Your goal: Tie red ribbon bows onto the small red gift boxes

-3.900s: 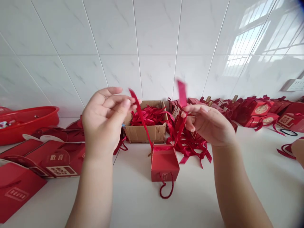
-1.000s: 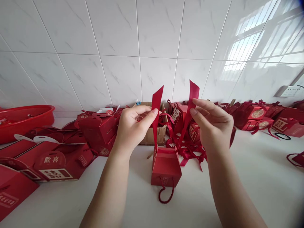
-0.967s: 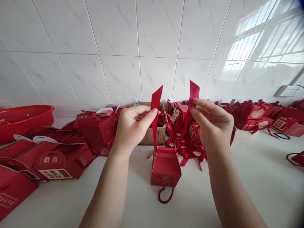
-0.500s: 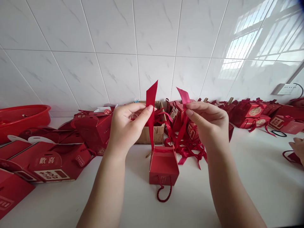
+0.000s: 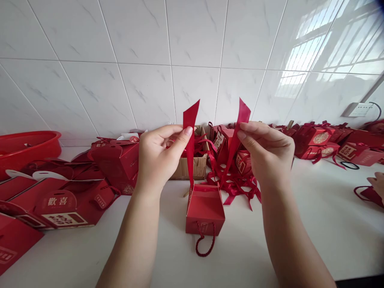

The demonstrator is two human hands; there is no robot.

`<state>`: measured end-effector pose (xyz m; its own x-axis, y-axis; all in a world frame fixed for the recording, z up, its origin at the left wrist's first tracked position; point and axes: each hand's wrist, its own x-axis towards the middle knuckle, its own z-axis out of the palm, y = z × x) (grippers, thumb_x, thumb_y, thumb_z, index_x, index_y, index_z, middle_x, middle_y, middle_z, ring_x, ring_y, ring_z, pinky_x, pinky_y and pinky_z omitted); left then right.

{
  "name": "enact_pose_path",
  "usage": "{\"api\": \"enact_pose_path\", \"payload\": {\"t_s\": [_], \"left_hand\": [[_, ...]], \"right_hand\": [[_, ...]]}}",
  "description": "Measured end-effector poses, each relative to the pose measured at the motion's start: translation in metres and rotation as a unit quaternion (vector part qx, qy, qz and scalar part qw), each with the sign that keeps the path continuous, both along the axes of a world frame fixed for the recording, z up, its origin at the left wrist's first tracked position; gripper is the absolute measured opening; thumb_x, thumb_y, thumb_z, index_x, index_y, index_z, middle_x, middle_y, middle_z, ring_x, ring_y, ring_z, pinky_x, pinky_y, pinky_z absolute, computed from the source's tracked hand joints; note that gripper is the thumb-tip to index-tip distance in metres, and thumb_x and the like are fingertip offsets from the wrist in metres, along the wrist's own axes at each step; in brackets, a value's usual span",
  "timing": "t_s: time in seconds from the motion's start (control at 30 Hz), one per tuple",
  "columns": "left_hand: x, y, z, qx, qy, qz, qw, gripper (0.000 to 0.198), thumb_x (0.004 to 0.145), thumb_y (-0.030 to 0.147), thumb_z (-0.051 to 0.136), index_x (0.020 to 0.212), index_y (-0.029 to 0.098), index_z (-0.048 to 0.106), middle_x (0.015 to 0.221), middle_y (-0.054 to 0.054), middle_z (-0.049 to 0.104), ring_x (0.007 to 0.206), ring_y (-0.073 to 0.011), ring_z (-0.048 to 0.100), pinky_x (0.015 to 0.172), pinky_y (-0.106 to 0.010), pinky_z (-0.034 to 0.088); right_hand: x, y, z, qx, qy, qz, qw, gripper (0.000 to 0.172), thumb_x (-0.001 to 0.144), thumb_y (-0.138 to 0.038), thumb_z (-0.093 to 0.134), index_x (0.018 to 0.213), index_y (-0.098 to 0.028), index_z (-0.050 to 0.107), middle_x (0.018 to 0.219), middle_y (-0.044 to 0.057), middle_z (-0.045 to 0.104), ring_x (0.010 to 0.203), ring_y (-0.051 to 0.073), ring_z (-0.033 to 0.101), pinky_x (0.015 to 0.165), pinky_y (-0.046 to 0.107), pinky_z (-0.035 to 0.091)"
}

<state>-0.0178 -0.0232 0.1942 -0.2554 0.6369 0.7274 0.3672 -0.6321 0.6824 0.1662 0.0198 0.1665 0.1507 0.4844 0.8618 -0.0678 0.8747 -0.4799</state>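
A small red gift box (image 5: 205,208) stands on the white table before me, its twisted cord handle (image 5: 205,254) hanging down the near side. From its far side two lengths of red ribbon rise. My left hand (image 5: 160,156) pinches the left ribbon end (image 5: 191,114) between thumb and fingers. The other ribbon end (image 5: 244,110) is pinched in my right hand (image 5: 268,154), level with the left. Both slant-cut tips stick up above my fingers, and the ribbons spread apart in a V. Where they pass into the box is hard to make out.
Behind the box are a cardboard carton (image 5: 192,167) of ribbon and a loose ribbon pile (image 5: 240,192). Red gift boxes (image 5: 64,204) crowd the left, beside a red basin (image 5: 33,146). More boxes (image 5: 315,140) line the wall at right. Another person's hand (image 5: 377,184) shows at the right edge.
My right hand has moved slightly right and up, drawing its ribbon end farther from the left one. That tip has turned and stands more upright. My left hand has barely moved.
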Motion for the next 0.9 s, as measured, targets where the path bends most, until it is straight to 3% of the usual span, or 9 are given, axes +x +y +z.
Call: {"api": "enact_pose_path", "payload": {"t_s": [0.37,0.53,0.9], "left_hand": [[0.0032,-0.0011,0.0,-0.045,-0.073,-0.097,0.992,0.019,0.071,0.037,0.072,0.075,0.018,0.072,0.072,-0.002,0.069,0.068,-0.0128,0.06,0.063,-0.024,0.049],[0.0068,-0.0004,-0.0014,-0.031,-0.084,-0.099,0.991,0.019,0.072,0.037,0.072,0.075,0.019,0.072,0.069,-0.001,0.066,0.063,-0.0098,0.056,0.059,-0.022,0.046],[0.0067,0.0011,-0.0019,-0.031,-0.082,-0.104,0.991,0.017,0.074,0.037,0.07,0.077,0.019,0.07,0.071,0.0,0.066,0.067,-0.0114,0.059,0.062,-0.023,0.047]], "right_hand": [[-0.0012,-0.0008,-0.0004,-0.008,-0.008,0.009,1.0,0.021,0.078,-0.017,0.069,0.094,-0.03,0.073,0.098,-0.002,0.071,0.096,0.019,0.066,0.089,0.04,0.057],[-0.0026,-0.0018,-0.0013,-0.001,-0.017,0.02,1.0,0.028,0.08,-0.015,0.066,0.101,-0.033,0.072,0.105,-0.002,0.07,0.101,0.02,0.065,0.091,0.041,0.056],[-0.0026,-0.0065,-0.0015,0.011,-0.057,0.032,0.998,0.027,0.081,-0.023,0.067,0.106,-0.034,0.07,0.117,-0.002,0.064,0.112,0.024,0.059,0.096,0.045,0.053]]}}
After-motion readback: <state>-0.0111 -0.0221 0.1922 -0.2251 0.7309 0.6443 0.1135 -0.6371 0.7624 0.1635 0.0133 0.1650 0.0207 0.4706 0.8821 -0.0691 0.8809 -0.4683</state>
